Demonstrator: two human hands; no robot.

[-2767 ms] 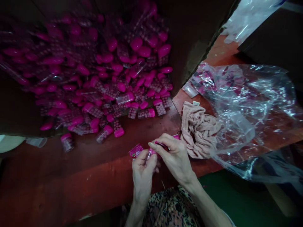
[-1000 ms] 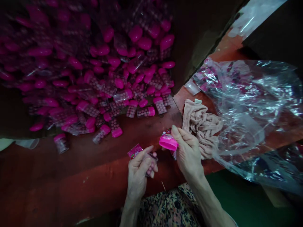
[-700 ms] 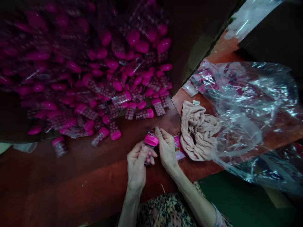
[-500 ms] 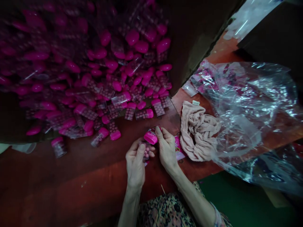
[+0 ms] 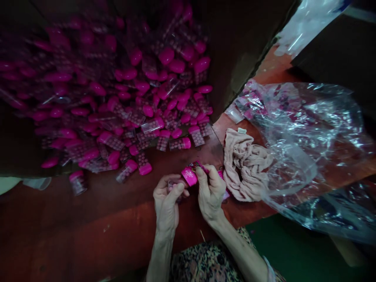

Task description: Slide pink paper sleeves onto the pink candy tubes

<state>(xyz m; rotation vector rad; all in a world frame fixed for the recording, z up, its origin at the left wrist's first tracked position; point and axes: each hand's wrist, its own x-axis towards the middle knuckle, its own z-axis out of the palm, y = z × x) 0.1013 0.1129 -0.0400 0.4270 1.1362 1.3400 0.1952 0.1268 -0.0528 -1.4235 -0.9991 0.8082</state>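
Observation:
My left hand (image 5: 166, 200) is closed round a small clear candy container (image 5: 174, 184) filled with pink balls. My right hand (image 5: 210, 190) pinches the container's pink cap (image 5: 189, 176) at its top end, with a small pink printed label (image 5: 200, 166) held against the fingertips. Both hands meet just above the red-brown table (image 5: 88, 219), close to my body. A big heap of the same pink-capped containers (image 5: 123, 102) lies on the table beyond the hands.
A crumpled beige cloth (image 5: 246, 162) lies right of my hands. A large clear plastic bag (image 5: 305, 133) with pink printed labels inside spreads over the right side. A dark cardboard wall (image 5: 237, 51) stands behind the heap. One stray container (image 5: 76, 181) lies at the left.
My right hand brought the pink cap from near the cloth over to the container in my left hand. The two hands have come together, and the view shifted slightly.

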